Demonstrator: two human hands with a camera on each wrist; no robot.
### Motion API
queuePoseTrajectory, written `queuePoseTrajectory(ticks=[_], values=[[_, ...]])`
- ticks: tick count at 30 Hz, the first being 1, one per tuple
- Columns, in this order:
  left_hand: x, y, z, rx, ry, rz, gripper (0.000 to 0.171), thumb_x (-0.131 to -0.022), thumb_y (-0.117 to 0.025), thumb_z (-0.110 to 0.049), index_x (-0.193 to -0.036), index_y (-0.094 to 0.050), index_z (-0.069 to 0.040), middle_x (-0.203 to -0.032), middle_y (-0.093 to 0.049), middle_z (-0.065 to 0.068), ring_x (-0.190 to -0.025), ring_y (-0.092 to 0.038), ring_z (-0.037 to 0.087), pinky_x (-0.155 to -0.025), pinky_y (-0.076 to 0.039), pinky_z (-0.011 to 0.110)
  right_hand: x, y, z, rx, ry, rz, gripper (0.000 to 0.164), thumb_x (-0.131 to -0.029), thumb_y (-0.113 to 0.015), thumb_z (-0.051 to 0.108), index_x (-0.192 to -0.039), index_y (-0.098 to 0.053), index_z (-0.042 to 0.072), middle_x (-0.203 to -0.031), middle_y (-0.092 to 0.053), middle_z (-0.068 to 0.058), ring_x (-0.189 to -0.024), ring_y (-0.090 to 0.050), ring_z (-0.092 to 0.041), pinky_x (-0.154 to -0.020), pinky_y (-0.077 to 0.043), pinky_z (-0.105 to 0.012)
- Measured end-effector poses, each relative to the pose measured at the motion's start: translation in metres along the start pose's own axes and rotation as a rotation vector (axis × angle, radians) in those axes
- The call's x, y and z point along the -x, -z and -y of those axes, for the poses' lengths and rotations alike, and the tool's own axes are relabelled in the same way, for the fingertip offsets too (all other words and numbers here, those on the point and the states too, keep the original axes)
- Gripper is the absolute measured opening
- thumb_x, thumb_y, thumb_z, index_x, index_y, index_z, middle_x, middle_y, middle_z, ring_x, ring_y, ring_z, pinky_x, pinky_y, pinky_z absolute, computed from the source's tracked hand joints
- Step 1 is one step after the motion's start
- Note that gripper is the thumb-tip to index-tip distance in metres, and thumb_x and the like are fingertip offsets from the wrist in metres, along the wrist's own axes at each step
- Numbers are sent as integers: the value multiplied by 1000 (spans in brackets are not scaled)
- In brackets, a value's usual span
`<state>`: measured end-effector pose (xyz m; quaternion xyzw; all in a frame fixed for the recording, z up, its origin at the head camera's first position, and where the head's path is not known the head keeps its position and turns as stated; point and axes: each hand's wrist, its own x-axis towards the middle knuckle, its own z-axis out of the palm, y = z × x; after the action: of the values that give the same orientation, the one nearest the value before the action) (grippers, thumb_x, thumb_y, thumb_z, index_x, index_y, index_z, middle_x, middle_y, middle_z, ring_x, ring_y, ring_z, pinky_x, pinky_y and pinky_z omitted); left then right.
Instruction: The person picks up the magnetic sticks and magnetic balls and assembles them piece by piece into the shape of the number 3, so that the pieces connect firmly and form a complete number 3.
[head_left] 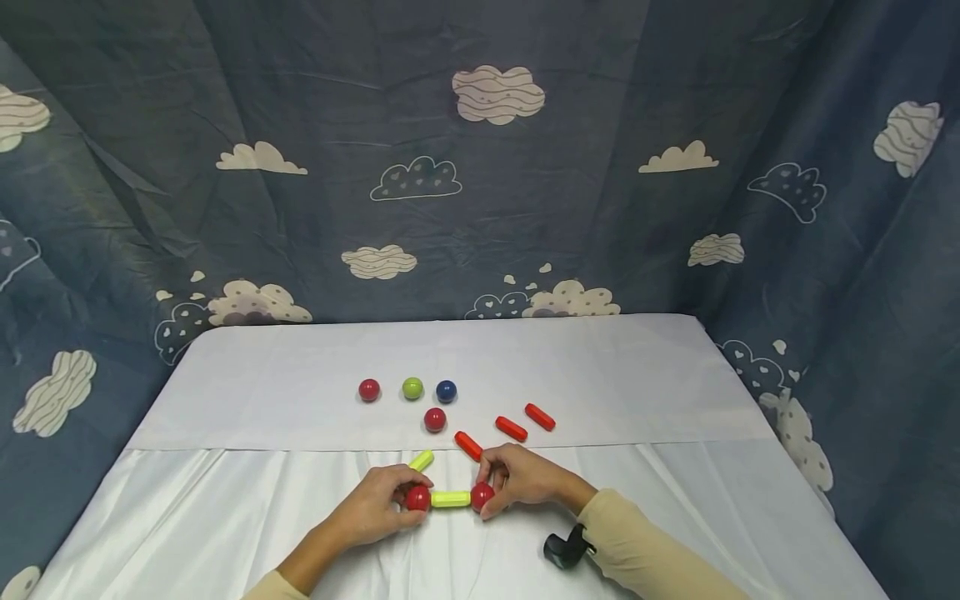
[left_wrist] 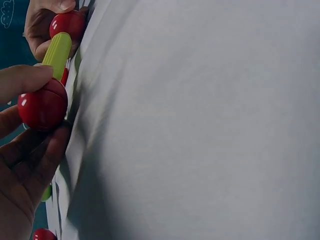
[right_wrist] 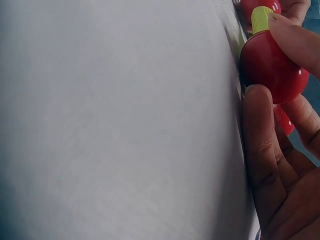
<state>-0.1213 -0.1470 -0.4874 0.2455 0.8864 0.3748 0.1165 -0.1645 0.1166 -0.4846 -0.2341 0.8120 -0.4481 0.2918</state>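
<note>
A yellow-green rod (head_left: 450,499) joins a red ball (head_left: 417,498) at its left end to another red ball (head_left: 482,497) at its right end. My left hand (head_left: 378,506) grips the left ball between thumb and fingers. Round the right ball, the thumb and fingers of my right hand (head_left: 528,477) pinch from the other side. Up close in the left wrist view, the thumb presses the top of the held ball (left_wrist: 43,106), beside the rod's end (left_wrist: 57,52). The right wrist view shows fingertips around the other ball (right_wrist: 272,67).
Behind the hands lie a red ball (head_left: 369,390), a green ball (head_left: 412,388), a blue ball (head_left: 446,392) and another red ball (head_left: 435,419). Several red rods (head_left: 512,428) lie to their right. A second yellow-green rod (head_left: 422,460) sits just beyond the left fingers, on the white cloth (head_left: 247,500).
</note>
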Motion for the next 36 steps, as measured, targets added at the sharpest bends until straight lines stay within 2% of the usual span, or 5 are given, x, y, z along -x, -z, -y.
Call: queuePoseTrajectory(ticks=[7, 17, 23, 30, 36], values=[[0, 0, -10, -155, -10, -31, 30, -78, -79, -20, -106, -71, -9, -96, -68, -2, -81, -54, 5, -72, -47, 25, -1, 0, -1, 12, 1, -3, 31, -68, -86, 5, -86, -61, 9, -74, -61, 0, -61, -53, -10, -55, -45, -20], [-1, -10, -22, -262, 5, -77, 24, -78, -79, -23, -99, -71, -14, -96, -68, -1, -89, -59, 15, -77, -49, 36, -1, 0, -1, -2, 24, 1, 31, -68, -85, 3, -86, -61, 6, -73, -62, -2, -61, -53, -10, -53, -43, -20], [-7, -17, -21, -253, -25, -82, 21, -78, -79, -20, -97, -72, -16, -94, -67, -5, -88, -57, 12, -79, -48, 38, -1, -1, -2, -3, 31, 0, 30, -69, -85, 3, -86, -61, 6, -74, -62, -2, -61, -53, -11, -53, -43, -20], [-11, -19, -19, -162, -13, -83, 19, -79, -78, -16, -96, -72, -14, -89, -66, -6, -75, -48, 4, -66, -42, 26, -2, -1, -4, 20, 15, -4, 31, -68, -86, 8, -85, -61, 11, -74, -62, 2, -62, -54, -8, -55, -44, -20], [-12, -19, -19, -148, -27, -91, 18, -79, -78, -15, -96, -73, -14, -91, -68, -4, -75, -49, 3, -68, -43, 26, 0, -1, -2, 27, 12, -12, 32, -68, -86, 7, -86, -61, 12, -76, -63, 3, -63, -54, -9, -56, -44, -20]])
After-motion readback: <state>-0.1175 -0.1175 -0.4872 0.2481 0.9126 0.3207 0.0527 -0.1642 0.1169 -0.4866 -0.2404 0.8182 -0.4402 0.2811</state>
